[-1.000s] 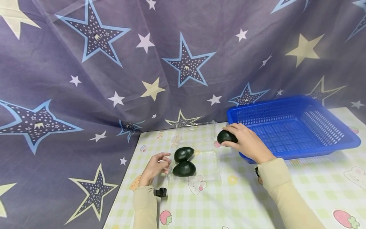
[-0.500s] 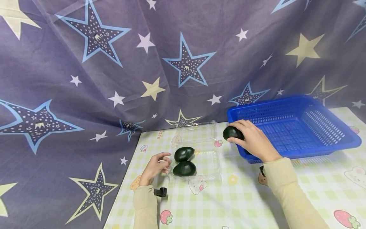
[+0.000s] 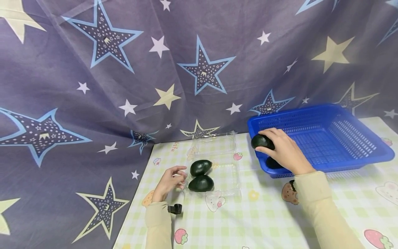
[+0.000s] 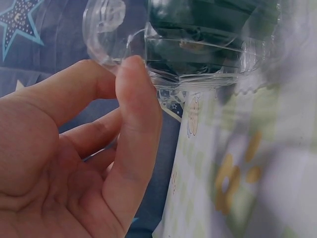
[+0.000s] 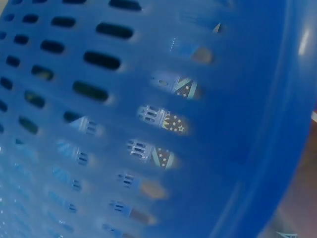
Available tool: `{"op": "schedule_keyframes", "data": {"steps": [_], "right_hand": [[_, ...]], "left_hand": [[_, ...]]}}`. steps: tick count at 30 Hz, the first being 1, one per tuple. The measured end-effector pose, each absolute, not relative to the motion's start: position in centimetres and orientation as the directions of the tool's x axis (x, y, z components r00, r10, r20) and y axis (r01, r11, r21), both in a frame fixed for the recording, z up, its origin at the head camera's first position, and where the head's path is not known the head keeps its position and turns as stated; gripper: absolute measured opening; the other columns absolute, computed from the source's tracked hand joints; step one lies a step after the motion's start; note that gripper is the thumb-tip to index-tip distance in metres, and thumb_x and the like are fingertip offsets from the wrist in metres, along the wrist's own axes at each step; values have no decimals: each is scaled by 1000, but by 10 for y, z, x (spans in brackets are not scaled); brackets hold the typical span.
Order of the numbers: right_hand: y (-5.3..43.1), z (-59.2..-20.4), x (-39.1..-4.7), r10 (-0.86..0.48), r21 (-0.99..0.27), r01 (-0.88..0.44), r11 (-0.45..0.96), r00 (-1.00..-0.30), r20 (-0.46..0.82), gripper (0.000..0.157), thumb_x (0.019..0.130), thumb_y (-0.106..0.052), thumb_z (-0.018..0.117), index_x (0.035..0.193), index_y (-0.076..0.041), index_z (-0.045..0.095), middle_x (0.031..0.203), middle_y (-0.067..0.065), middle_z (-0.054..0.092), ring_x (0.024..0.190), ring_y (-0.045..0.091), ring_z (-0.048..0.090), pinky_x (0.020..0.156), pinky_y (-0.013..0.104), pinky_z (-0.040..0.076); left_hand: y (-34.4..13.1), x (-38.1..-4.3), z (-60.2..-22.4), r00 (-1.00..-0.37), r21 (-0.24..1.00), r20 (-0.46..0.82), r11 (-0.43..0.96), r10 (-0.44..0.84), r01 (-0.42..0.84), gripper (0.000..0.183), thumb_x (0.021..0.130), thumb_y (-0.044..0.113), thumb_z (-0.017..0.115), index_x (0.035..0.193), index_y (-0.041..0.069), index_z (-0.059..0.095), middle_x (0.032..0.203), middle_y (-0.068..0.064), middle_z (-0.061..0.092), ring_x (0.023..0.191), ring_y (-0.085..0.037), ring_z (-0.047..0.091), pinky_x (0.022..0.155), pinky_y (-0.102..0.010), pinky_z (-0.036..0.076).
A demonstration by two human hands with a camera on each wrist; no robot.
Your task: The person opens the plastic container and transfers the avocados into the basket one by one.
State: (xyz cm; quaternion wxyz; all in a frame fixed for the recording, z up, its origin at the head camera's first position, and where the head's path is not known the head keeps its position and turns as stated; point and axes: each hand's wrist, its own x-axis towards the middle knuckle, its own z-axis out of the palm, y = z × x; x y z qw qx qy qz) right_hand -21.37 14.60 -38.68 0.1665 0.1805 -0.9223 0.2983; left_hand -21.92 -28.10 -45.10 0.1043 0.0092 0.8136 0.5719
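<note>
In the head view, my right hand (image 3: 286, 152) grips a dark green avocado (image 3: 262, 141) above the near-left edge of the blue basket (image 3: 367, 159). Below that hand, another avocado (image 3: 273, 163) lies inside the basket, partly covered by the hand. Two more avocados, a far one (image 3: 200, 168) and a near one (image 3: 201, 183), fill the left side of a clear plastic clamshell box (image 3: 238, 180). My left hand (image 3: 169, 181) pinches the box's left rim; the left wrist view shows its fingertip (image 4: 132, 64) at the plastic edge.
The clamshell's clear lid (image 3: 214, 144) lies folded back toward the star-print curtain (image 3: 143, 69). A checked cloth (image 3: 224, 221) covers the table. The right wrist view is filled by the basket's slotted wall (image 5: 218, 148); neither the right hand nor its avocado shows there.
My right hand has carried its avocado to the right, from beside the basket to over its left edge, uncovering part of the avocado inside. The left hand and the clamshell box stay put.
</note>
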Motion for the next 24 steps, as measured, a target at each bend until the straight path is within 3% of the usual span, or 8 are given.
{"op": "schedule_keyframes", "data": {"steps": [8, 24], "right_hand": [[154, -390, -215, -213, -475, -417, 775, -880, 425, 55, 90, -33, 73, 134, -4, 58, 132, 21, 56, 122, 42, 49, 98, 63, 45], [158, -405, -221, -169, -485, -310, 818, -934, 314, 56, 90, -28, 73, 134, 2, 56, 129, 28, 56, 121, 47, 49, 96, 68, 44]], "left_hand": [[-282, -219, -451, -979, 930, -162, 349, 121, -111, 48, 86, -7, 55, 135, -7, 54, 98, -13, 60, 66, -15, 61, 53, -24, 58], [-282, -217, -448, -974, 929, -170, 353, 148, -109, 51, 87, -6, 54, 137, -8, 51, 101, -15, 60, 63, -14, 61, 56, -28, 60]]}}
